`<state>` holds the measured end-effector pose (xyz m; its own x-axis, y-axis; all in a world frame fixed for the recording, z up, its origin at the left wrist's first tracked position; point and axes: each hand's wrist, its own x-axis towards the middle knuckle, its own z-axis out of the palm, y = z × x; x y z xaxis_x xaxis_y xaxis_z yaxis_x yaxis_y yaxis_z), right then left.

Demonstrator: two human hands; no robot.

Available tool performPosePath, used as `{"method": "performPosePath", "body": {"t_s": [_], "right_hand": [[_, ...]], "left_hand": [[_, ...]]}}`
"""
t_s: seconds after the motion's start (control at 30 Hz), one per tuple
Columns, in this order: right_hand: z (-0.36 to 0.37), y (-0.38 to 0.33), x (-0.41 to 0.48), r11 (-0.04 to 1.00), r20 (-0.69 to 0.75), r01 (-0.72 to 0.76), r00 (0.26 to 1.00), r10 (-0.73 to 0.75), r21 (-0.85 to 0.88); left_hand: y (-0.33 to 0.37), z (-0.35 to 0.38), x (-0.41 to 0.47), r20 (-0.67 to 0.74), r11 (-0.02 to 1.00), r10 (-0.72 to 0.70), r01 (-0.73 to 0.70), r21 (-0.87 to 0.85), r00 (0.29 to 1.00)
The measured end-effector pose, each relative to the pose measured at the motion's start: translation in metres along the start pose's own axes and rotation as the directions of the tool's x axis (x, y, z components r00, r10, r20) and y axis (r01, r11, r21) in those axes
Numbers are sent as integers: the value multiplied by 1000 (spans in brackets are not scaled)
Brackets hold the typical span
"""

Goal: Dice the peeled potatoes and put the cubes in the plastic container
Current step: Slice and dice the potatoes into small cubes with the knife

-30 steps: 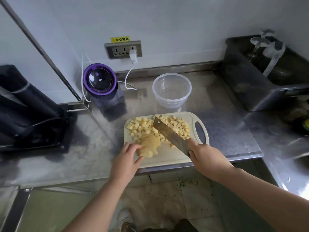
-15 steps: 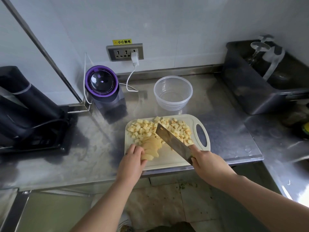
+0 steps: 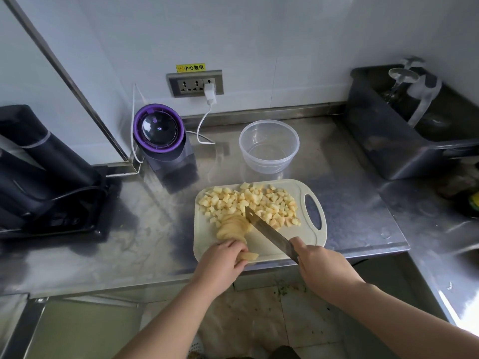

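A pale cutting board (image 3: 293, 244) lies at the counter's front edge. A heap of potato cubes (image 3: 248, 203) covers its far half. A sliced potato (image 3: 233, 228) lies on the near left of the board, its slices fanned out. My left hand (image 3: 223, 263) grips the near end of that potato. My right hand (image 3: 321, 268) holds a cleaver (image 3: 269, 233), whose blade angles up-left with its tip against the slices. The clear plastic container (image 3: 269, 146) stands empty behind the board.
A purple-topped appliance (image 3: 162, 141) stands left of the container, near a white cable plugged into the wall socket (image 3: 195, 82). A dark tub (image 3: 414, 125) sits at the right, dark equipment (image 3: 39, 172) at the left. The steel counter (image 3: 129, 242) ends just under my hands.
My left hand slid back toward the board's near edge, taking hold of the potato's near end. The cleaver shifted slightly down and toward the slices. The camera view tilted a little.
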<state>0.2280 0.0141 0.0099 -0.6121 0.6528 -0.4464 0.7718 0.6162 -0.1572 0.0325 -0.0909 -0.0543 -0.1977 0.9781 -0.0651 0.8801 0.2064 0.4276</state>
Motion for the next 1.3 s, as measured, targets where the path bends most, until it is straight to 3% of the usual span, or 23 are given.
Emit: {"method": "performPosePath", "body": {"t_s": [0.3, 0.67, 0.77, 0.83, 0.93, 1.13, 1.3], "right_hand": [[-2, -22, 10, 991, 9, 107, 994, -107, -74], [-16, -18, 9, 998, -38, 63, 997, -63, 0], [-16, -7, -3, 1000, -51, 18, 998, -19, -12], [-13, -2, -9, 998, -19, 20, 1000, -21, -63], [-9, 3, -13, 1000, 8, -12, 1000, 12, -8], [3, 2, -14, 1000, 32, -15, 999, 15, 16], [9, -8, -12, 1000, 63, -3, 998, 3, -12]], "left_hand": [[-10, -5, -2, -78, 983, -182, 181, -24, 980], [1, -5, -4, -72, 962, -267, 262, -77, 961], [22, 2, 5, -68, 884, -415, 385, -265, 907], [35, 6, 13, -53, 789, -521, 457, -411, 852], [46, 10, 19, -4, 662, -614, 513, -546, 789], [39, 8, 11, -7, 821, -529, 510, -257, 849], [40, 14, 13, -35, 826, -532, 510, -240, 846]]}}
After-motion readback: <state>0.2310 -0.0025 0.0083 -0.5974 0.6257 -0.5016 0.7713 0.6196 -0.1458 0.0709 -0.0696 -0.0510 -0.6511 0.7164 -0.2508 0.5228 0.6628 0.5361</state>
